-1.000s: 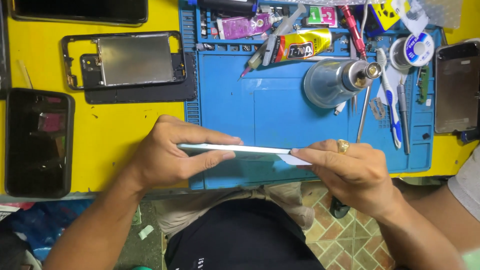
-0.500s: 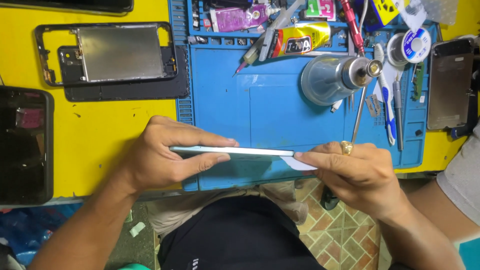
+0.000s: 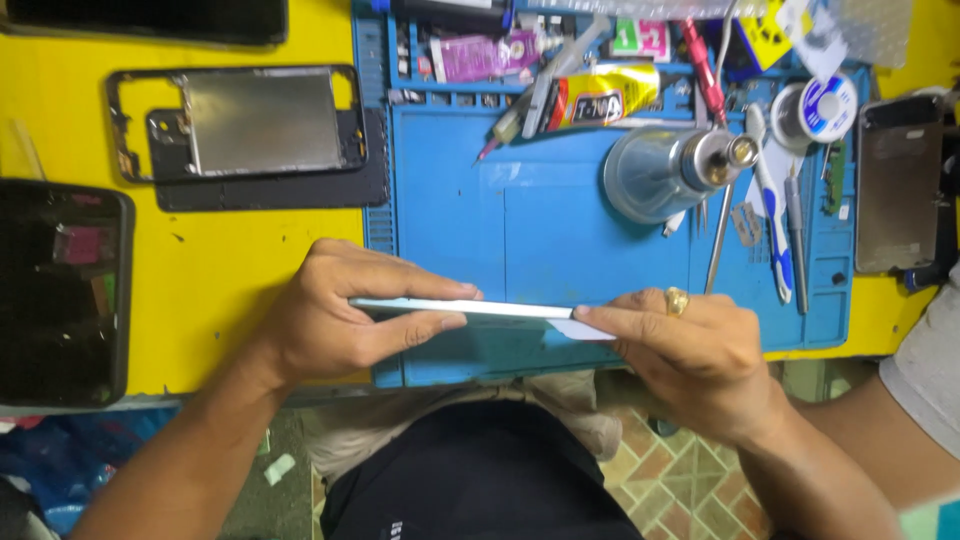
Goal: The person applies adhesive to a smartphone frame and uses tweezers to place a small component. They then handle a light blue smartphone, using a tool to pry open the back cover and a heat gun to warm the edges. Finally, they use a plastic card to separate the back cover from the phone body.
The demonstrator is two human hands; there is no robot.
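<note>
Your left hand (image 3: 340, 320) and right hand (image 3: 690, 350) pinch the thin phone (image 3: 470, 307) edge-on over the blue mat's (image 3: 560, 230) near edge. The mat's far tray slots hold a yellow glue tube (image 3: 600, 100) and a pink packet (image 3: 475, 55).

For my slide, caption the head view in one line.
Left hand grips a thin pale phone edge-on over a blue repair mat while the right hand presses a white card against its end.

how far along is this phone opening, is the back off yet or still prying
Done: tools are laid out on the blue mat. In hand: the left hand holds the slim phone edge-up, while the right hand presses a thin white pick at its edge. Left: no open gap shows, so the phone looks unseparated.
</note>
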